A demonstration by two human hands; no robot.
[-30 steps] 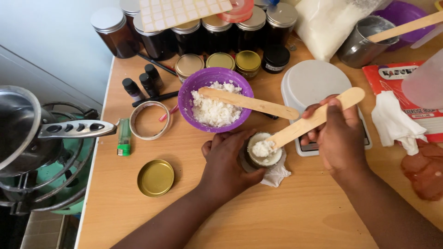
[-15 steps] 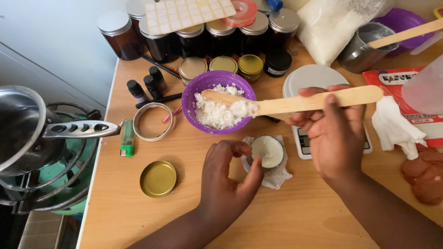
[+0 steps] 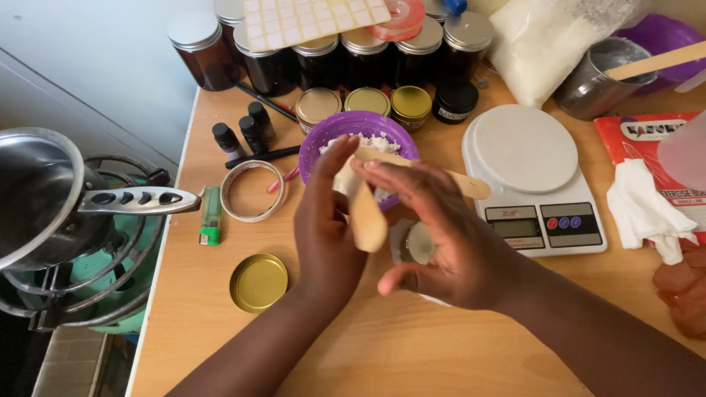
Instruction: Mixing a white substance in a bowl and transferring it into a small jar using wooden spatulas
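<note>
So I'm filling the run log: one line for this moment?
left hand: on wooden spatula | right hand: on spatula | purple bowl: white flakes | small jar: below hands

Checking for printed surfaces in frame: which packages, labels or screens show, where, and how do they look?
Label sheet: top centre, on the dark jars; white grid of blank stickers.
Scale screen: front left of the white scale, right of the hands; small grey rectangle.
Red packet: far right, under white tissue; flat, red with a white band.
Clear bag: top right; white powder inside.

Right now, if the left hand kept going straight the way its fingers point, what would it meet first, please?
Probably the purple bowl: the left hand points up-table at its white contents, though height above the rim is unclear.
</note>
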